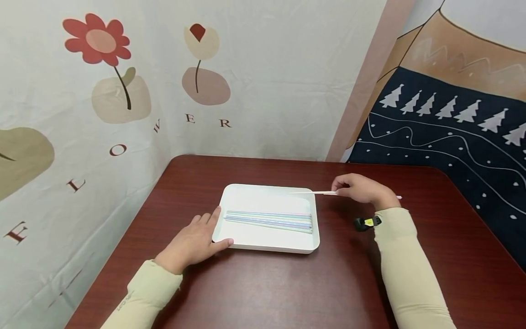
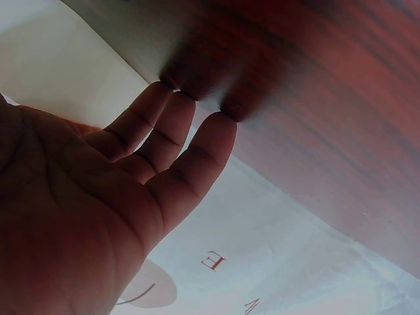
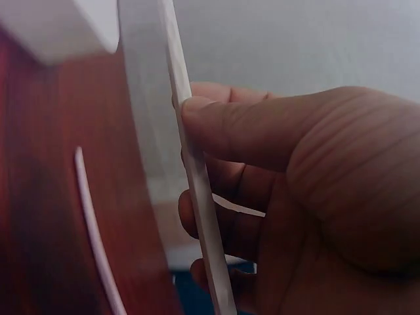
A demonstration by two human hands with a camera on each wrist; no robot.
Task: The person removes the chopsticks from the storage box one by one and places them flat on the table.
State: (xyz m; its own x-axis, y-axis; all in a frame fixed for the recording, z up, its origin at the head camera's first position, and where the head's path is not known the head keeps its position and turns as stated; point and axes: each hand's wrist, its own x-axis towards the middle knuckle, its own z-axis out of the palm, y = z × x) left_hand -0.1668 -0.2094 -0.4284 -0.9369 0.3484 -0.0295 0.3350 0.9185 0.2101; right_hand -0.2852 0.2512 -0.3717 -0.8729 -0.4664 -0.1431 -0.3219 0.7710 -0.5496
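A white tray (image 1: 263, 192) sits on the table with several thin pastel sticks (image 1: 269, 221) lying side by side in it. My left hand (image 1: 193, 237) rests at the tray's front left corner, fingers along the left side and thumb on the front rim. In the left wrist view its fingers (image 2: 190, 170) stretch out straight, tips down by the tabletop. To the right of the tray, my right hand (image 1: 359, 188) pinches a long, thin white stick (image 3: 190, 151) between thumb and fingers. The stick's far end reaches over the tray's back right corner.
Another thin white stick (image 3: 95, 236) lies on the table beneath my right hand. The reddish-brown wooden table (image 1: 263, 283) meets a flower-printed cloth (image 1: 271, 91) behind it. A dark cloth with white trees (image 1: 448, 119) hangs at the right.
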